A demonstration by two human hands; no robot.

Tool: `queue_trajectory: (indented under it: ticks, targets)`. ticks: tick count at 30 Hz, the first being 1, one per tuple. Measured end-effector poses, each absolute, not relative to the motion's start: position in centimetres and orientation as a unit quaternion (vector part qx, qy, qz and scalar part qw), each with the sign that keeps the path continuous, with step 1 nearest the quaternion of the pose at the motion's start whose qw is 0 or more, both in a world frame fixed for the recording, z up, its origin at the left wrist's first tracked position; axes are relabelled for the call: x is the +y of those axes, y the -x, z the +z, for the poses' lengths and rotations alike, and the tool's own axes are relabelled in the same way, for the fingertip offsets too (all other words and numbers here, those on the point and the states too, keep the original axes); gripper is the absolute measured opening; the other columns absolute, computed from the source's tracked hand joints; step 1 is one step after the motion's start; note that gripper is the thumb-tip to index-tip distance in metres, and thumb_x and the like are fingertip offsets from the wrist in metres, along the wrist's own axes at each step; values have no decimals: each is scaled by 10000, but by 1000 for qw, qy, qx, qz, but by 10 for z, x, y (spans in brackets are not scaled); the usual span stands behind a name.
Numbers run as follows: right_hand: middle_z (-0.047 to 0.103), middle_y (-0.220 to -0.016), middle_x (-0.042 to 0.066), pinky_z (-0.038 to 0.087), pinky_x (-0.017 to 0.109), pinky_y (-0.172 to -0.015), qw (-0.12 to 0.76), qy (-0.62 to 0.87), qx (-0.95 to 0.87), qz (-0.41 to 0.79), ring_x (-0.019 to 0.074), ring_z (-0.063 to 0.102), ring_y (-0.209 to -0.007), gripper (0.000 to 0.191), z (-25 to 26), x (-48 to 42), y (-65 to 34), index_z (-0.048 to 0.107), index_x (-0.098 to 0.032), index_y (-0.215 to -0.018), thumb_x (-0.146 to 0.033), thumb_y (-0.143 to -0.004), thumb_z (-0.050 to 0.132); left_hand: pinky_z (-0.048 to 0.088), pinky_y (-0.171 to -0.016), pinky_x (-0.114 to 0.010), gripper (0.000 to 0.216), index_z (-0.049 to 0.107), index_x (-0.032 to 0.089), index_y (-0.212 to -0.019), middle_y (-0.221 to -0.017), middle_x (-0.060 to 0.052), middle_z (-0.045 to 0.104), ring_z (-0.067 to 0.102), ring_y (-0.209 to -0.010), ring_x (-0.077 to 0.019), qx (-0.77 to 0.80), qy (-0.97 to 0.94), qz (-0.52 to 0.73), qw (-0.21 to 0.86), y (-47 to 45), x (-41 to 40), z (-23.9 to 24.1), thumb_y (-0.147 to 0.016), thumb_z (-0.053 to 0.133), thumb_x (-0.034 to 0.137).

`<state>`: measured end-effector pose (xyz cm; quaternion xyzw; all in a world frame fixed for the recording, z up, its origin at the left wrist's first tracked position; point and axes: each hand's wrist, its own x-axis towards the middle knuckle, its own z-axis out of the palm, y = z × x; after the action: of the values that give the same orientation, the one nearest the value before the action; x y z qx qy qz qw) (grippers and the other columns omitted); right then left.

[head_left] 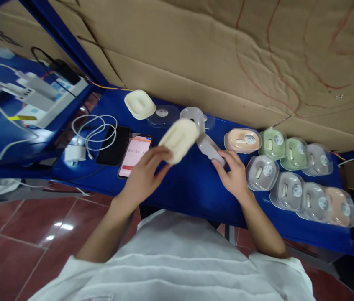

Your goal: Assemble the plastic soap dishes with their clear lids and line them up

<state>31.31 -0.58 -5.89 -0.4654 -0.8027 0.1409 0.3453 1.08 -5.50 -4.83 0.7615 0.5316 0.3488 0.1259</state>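
My left hand [147, 172] pinches the near edge of a cream moulded tray [180, 140], oval with a raised ridge in its middle, tilted above the blue table. My right hand [232, 172] grips a grey curved plastic piece [210, 151] by its near end. Just beyond the tray is a rounded grey part [193, 115]; I cannot tell whether it joins the piece in my right hand. A second cream tray [139, 104] lies farther back on the left. Beside it is a clear plastic cover [163, 115] with a round label, and another clear cover [209, 122] shows partly behind the grey part.
Several packaged oval boxes in orange, green and grey [261, 172] stand under clear covers on the right. Left of my hands lie a lit phone [135, 154], a dark phone [113, 146], a coiled white cable [97, 127] and a charger [75, 154]. Cardboard [177, 54] walls the back.
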Motion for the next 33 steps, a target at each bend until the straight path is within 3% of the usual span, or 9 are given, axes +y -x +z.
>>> queue_trajectory:
  ticks: [4,8,12,17,20,23,26,29,33]
  targets:
    - [760,-1187,87,560,420,-963,338,454,-807,167,261,721,-1101,258,-60,-6,-312,721,-256,-1288,-366,-1071,635,560,-1183,-433,224,637,229,-1256,-1369,-126,655,646,-1371,-260,442,-821,292,212,-12,-96,-79,-1035,669,207]
    - [765,-1212,89,530,448,-1008,290,458,-830,128,273,707,-1146,272,-67,-8,-305,729,-256,-1309,-348,-1086,603,533,-1218,-507,230,656,200,-1166,-1403,-160,622,591,-1424,-322,433,-831,278,213,-13,-97,-94,-986,768,287]
    - [754,-1225,106,526,469,-1046,301,503,-804,103,284,699,-1161,295,-68,-7,-305,723,-247,-1309,-390,-1095,579,525,-1220,-520,86,686,205,-1099,-1487,-156,554,546,-1461,-321,443,-832,273,190,-11,-86,-93,-1015,701,205]
    - [758,-1229,116,527,463,-1040,318,516,-789,97,289,703,-1154,305,-67,-5,-310,721,-234,-1298,-413,-1088,590,501,-1237,-551,121,707,228,-1123,-1594,-143,459,469,-1536,-350,463,-829,243,196,-7,-87,-90,-1024,659,177]
    - [774,-1236,104,493,449,-1048,289,502,-810,91,277,711,-1166,290,-69,-7,-307,721,-251,-1307,-395,-1097,581,532,-1209,-555,241,657,223,-1228,-1636,-179,409,487,-1523,-375,497,-806,251,201,-12,-90,-92,-999,727,250]
    - [781,-1298,75,382,462,-1157,256,451,-850,88,254,693,-1266,254,-72,-12,-299,711,-265,-1317,-306,-1106,575,567,-1156,-589,507,563,207,-1328,-1543,-218,480,559,-1444,-398,567,-745,297,184,-25,-90,-98,-921,838,332]
    - [774,-1350,48,241,474,-1260,227,378,-892,99,230,638,-1383,275,-75,-19,-289,698,-264,-1326,-194,-1105,549,551,-1167,-605,712,443,231,-1463,-1484,-202,524,575,-1432,-377,573,-722,341,187,-35,-85,-102,-889,865,256]
    - [757,-1390,45,199,467,-1287,185,328,-920,112,214,614,-1418,314,-74,-25,-281,699,-263,-1323,-139,-1103,513,506,-1212,-620,944,295,274,-1615,-1646,-229,394,476,-1543,-385,547,-733,350,201,-37,-80,-101,-875,876,218]
    - [728,-1441,56,218,499,-1287,132,321,-931,112,221,613,-1410,395,-72,-29,-277,667,-282,-1392,-99,-1088,492,445,-1261,-638,804,397,292,-1632,-1747,-205,324,375,-1616,-411,540,-771,292,170,-32,-76,-97,-945,815,293]
